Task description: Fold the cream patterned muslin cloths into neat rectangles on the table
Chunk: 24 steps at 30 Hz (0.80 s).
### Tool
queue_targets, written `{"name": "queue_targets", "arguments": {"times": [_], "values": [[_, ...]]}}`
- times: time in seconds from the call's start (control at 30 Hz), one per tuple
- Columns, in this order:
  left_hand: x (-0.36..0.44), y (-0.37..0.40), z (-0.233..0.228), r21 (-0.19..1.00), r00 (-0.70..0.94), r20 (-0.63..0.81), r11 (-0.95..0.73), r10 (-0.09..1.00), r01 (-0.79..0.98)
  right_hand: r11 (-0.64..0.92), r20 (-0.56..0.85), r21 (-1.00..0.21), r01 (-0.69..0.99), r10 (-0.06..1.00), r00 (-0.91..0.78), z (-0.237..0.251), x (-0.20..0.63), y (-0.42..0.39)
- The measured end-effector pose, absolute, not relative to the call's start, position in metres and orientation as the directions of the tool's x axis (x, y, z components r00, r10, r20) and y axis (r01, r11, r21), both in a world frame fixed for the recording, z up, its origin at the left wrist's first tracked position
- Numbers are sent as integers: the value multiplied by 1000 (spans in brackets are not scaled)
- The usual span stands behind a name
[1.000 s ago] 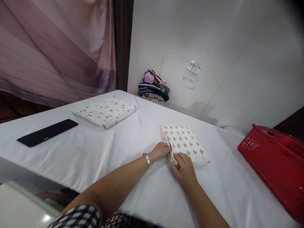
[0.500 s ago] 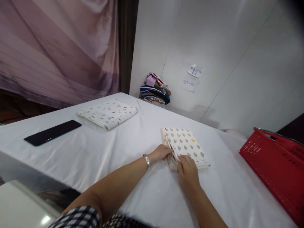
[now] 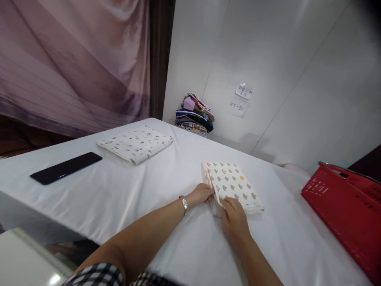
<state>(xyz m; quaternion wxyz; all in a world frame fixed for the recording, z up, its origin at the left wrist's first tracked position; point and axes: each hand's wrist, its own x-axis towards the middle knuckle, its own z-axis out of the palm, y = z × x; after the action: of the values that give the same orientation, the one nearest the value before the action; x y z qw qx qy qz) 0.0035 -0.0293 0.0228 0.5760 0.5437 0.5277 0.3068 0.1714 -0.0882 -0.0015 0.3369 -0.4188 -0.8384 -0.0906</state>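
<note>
A folded cream cloth [image 3: 230, 180] with grey mushroom-like shapes lies on the white-covered table, its layers slightly parted along the left edge. My left hand [image 3: 203, 193] pinches that left edge; its fingertips are partly hidden against the fabric. Closer to the near corner, my right hand [image 3: 234, 214] has thumb and fingers closed on the top layer's edge. A second folded cloth [image 3: 137, 143], white with small leaf-like marks, rests farther left, apart from both hands.
A black flat slab [image 3: 66, 167] lies at the table's left. On the right stands a red perforated basket [image 3: 345, 214]. Stacked folded fabrics [image 3: 195, 115] sit beyond the far edge by the wall, where paper notes [image 3: 238, 106] hang. A white surface [image 3: 26, 258] is at lower left.
The top layer's left edge now lies flatter over the layers below. My left hand has shifted slightly left, and my right hand stays at the near corner.
</note>
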Motion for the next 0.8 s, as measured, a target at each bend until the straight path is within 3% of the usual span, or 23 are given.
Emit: {"name": "queue_targets", "arguments": {"times": [0.27,0.43,0.53,0.63,0.7,0.8], "values": [[2,-27,19,963,210,-199,151,957,223,642,552,-178,746,693,-464,1,167,-88],[1,-25,15,889,197,-98,-3,976,458,637,501,-238,734,727,-469,7,166,-88],[1,-24,11,844,206,-31,-85,978,530,653,482,-342,676,740,-470,12,168,-88],[2,-23,11,829,213,-24,-100,977,551,645,473,-549,532,764,-438,15,178,-84],[2,-24,12,826,219,-35,-95,975,556,609,512,-659,440,793,-330,14,193,-77],[2,-25,15,825,217,-65,-69,974,560,514,607,-720,466,792,65,11,230,-63]]}}
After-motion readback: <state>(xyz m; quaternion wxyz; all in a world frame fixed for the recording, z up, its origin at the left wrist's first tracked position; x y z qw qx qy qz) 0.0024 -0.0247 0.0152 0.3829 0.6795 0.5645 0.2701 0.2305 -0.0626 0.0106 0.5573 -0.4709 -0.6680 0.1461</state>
